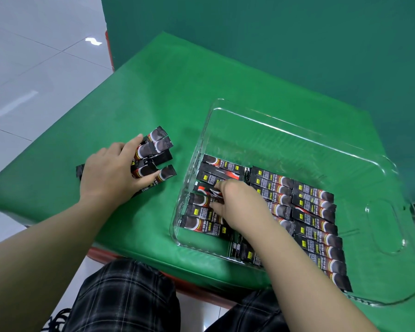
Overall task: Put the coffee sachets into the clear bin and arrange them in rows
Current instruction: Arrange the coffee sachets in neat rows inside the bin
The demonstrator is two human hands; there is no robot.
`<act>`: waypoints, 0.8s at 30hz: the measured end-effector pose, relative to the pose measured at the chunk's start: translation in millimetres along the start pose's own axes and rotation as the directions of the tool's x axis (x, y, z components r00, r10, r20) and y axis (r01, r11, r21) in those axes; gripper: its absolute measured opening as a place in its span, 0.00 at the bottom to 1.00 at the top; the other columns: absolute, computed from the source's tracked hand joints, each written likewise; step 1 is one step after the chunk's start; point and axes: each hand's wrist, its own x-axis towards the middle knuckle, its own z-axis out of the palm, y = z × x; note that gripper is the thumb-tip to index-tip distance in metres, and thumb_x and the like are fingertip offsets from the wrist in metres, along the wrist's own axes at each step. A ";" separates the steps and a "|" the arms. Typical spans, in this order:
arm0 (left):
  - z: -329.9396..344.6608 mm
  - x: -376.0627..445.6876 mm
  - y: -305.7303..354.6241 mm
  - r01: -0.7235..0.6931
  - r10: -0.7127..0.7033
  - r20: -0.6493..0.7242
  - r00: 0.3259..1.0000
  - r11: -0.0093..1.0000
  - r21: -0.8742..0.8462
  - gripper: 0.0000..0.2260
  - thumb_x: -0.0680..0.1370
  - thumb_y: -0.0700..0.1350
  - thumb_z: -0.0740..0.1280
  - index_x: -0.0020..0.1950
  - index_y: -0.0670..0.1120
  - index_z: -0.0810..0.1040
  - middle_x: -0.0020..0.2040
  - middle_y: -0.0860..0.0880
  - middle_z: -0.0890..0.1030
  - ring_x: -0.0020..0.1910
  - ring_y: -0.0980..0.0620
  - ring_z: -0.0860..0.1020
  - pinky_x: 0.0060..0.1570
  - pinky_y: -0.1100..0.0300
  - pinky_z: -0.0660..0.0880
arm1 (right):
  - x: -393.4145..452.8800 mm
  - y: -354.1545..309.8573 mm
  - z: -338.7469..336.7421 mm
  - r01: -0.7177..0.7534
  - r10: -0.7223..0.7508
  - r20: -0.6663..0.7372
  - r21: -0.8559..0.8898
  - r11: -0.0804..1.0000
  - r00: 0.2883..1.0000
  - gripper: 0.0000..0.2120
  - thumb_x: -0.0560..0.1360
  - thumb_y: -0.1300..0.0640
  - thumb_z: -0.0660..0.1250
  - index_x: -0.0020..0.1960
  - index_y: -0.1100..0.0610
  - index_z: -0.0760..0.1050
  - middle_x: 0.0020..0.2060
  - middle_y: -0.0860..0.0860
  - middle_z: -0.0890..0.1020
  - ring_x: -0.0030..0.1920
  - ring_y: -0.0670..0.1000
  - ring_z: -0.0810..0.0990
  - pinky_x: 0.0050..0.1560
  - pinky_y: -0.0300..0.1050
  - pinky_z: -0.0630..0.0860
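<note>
A clear plastic bin [285, 130] stands on the right of the green table. Several black and red coffee sachets [314, 224] lie flat in rows on its floor. My right hand [237, 204] reaches inside the bin near its left wall and pinches one sachet [207, 189] among the left row. Left of the bin, a loose bundle of sachets [157, 152] lies on the table. My left hand [113, 171] rests over this bundle with fingers curled round several of them.
The green cloth-covered table [177, 87] has a green wall behind it. White tiled floor [34, 56] lies to the left. My checked trouser legs [125, 300] sit below the near table edge. The bin's far half [297, 152] holds no sachets.
</note>
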 end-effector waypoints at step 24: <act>-2.2 -0.7 1.8 -0.010 0.010 -0.008 1.000 1.000 -0.017 0.42 0.67 0.74 0.54 0.70 0.47 0.71 0.46 0.41 0.80 0.40 0.40 0.78 0.37 0.52 0.72 | 23.4 -3.6 2.5 0.061 -0.031 0.158 -0.191 0.980 0.987 0.13 0.75 0.49 0.65 0.42 0.58 0.68 0.29 0.50 0.67 0.34 0.56 0.73 0.27 0.42 0.65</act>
